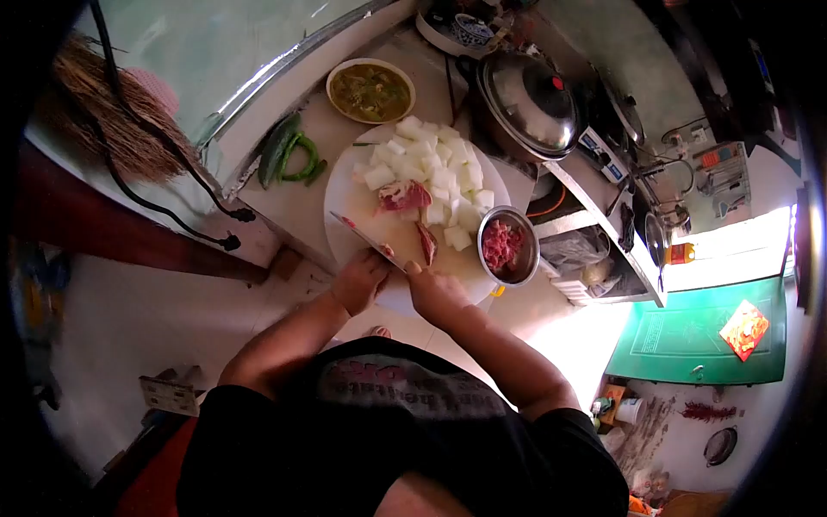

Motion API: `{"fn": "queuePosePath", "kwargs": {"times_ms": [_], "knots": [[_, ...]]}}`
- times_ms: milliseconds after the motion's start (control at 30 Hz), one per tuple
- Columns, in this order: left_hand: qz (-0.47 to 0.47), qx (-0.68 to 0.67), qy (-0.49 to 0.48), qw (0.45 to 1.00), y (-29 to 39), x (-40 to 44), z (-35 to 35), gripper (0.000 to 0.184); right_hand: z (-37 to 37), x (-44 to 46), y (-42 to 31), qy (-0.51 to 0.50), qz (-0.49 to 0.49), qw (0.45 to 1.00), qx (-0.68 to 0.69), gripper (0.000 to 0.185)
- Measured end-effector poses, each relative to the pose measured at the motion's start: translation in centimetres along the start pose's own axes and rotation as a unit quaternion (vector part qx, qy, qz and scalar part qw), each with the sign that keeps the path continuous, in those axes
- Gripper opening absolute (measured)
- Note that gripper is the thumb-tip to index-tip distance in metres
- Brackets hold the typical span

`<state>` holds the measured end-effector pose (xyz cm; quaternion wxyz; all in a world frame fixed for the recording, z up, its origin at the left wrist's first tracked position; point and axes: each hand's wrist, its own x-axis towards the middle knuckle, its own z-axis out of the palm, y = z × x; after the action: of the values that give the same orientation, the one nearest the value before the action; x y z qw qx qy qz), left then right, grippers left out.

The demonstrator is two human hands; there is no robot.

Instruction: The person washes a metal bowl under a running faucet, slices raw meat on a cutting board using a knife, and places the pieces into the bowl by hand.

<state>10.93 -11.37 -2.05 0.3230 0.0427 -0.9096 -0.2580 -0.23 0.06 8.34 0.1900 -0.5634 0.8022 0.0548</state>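
My right hand [433,297] is closed round the handle of a knife [366,239], whose blade points up and left over a round white cutting board [343,194]. At the board's near edge, my left hand [362,280] has its fingers bent close to the blade; what they press on is too small to make out. A chunk of red meat [403,196] and a thin strip of meat [427,245] lie beyond the knife. White cubes [444,177] are heaped on the board's far side. At its right edge, a metal bowl [508,246] holds chopped red meat.
A bowl of greenish soup [372,91] stands behind the board, with green vegetables [289,155] to its left. A lidded metal pan [530,103] sits at the back right. Black cables [168,200] hang at the left, beside a straw broom [112,121].
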Motion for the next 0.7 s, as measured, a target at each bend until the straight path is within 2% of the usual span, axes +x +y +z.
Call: {"fn": "queuePosePath", "kwargs": {"times_ms": [133, 200, 300, 400, 533, 700], "knots": [[0.008, 0.001, 0.007, 1.000, 0.4, 0.0, -0.3, 0.030, 0.1, 0.2, 0.3, 0.006, -0.001, 1.000, 0.014, 0.015], [-0.026, -0.012, 0.013, 0.999, 0.1, -0.3, 0.3, 0.029, -0.4, -0.8, 1.0, 0.035, 0.026, 0.998, 0.038, 0.015], [-0.038, -0.027, 0.046, 0.998, 0.2, -0.5, 0.8, 0.027, -0.4, -3.0, 1.6, 0.073, -0.023, 0.997, 0.012, 0.014], [-0.006, -0.024, 0.060, 0.998, 0.1, -0.4, 0.8, 0.026, -1.1, -3.8, 1.4, 0.047, -0.029, 0.998, 0.004, 0.015], [-0.022, -0.035, 0.040, 0.998, -0.2, -0.3, 0.6, 0.027, -1.3, -2.2, 0.9, 0.001, -0.016, 1.000, 0.015, 0.017], [-0.010, -0.033, 0.036, 0.999, 0.6, 0.3, -0.5, 0.030, -0.5, 1.2, -0.6, 0.008, 0.020, 0.999, 0.040, 0.020]]}}
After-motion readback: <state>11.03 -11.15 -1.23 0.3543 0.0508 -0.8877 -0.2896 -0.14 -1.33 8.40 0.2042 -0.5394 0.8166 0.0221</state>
